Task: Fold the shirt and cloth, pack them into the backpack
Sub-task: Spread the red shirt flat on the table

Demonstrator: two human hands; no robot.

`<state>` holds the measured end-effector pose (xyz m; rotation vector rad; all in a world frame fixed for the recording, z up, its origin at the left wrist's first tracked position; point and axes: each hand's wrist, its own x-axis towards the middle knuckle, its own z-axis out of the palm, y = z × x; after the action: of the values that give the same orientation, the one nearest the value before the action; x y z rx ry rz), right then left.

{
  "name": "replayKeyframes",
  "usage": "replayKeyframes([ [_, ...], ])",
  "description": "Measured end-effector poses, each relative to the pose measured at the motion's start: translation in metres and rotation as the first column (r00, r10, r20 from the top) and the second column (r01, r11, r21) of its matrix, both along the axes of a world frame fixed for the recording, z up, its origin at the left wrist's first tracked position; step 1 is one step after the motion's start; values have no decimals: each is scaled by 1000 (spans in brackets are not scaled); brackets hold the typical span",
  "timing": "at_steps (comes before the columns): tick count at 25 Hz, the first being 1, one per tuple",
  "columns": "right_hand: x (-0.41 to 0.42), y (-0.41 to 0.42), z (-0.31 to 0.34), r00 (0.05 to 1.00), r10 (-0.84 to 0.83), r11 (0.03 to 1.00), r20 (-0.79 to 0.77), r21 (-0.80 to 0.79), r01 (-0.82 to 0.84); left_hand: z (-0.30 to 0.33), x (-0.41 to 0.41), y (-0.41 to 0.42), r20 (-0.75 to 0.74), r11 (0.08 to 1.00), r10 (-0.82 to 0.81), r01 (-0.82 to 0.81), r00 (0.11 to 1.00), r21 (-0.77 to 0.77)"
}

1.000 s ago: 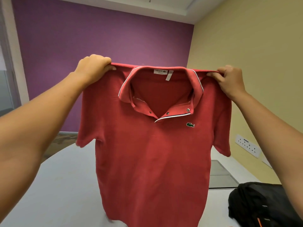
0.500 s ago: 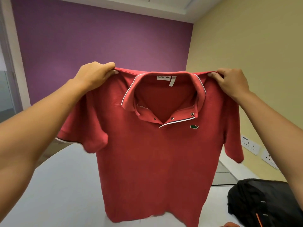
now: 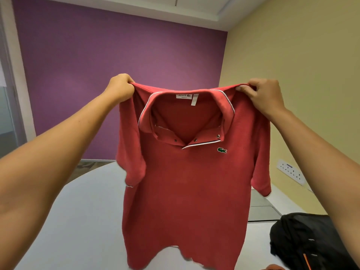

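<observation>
The person holds a red short-sleeved knit polo shirt (image 3: 187, 182) up in the air, front side facing the camera, so that it hangs flat and full length. That hold probably serves to shake out creases and square the garment before it goes down for folding. The left hand (image 3: 120, 87) has its fingers curled tightly over the shirt's shoulder seam on the viewer's left, and the right hand (image 3: 263, 94) pinches the opposite shoulder, thumb in front and fingers wrapped behind the fabric. Both hands sit level, at either side of the white-trimmed collar (image 3: 187, 112), so the shirt's weight spreads evenly and the placket falls in the middle.

The shirt hangs between and below the two hands, above the pale grey tabletop (image 3: 78, 221). Its hem appears to reach the table surface or hang just above it; the blur at the lower edge makes contact impossible to tell. The sleeve on the left curls inward, while the one on the right hangs straight.

The black fabric backpack (image 3: 303, 242) with an orange zip pull lies on the table at lower right, near the right forearm and apart from the shirt. A scrap of rust-orange material (image 3: 274, 267) shows at the bottom edge, possibly the cloth. Folding has not begun, and nothing appears packed.
</observation>
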<state>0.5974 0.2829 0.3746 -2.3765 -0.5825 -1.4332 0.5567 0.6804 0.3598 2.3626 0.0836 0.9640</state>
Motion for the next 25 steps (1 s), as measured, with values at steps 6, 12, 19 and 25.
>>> replayKeyframes([
  [6,-9,8,2,996,-75,995,-46,59,78,-16,-5,18,-90,979,-201,203,975,13],
  [12,-20,13,-6,980,-175,982,-91,-88,167,-27,-5,41,98,946,27,-58,995,320],
  [19,-24,25,-30,972,-175,985,-157,-36,171,-33,-6,68,256,882,119,-220,959,416],
  [25,-17,34,-34,993,-39,988,-110,148,55,-21,-8,73,299,870,79,-212,951,446],
])
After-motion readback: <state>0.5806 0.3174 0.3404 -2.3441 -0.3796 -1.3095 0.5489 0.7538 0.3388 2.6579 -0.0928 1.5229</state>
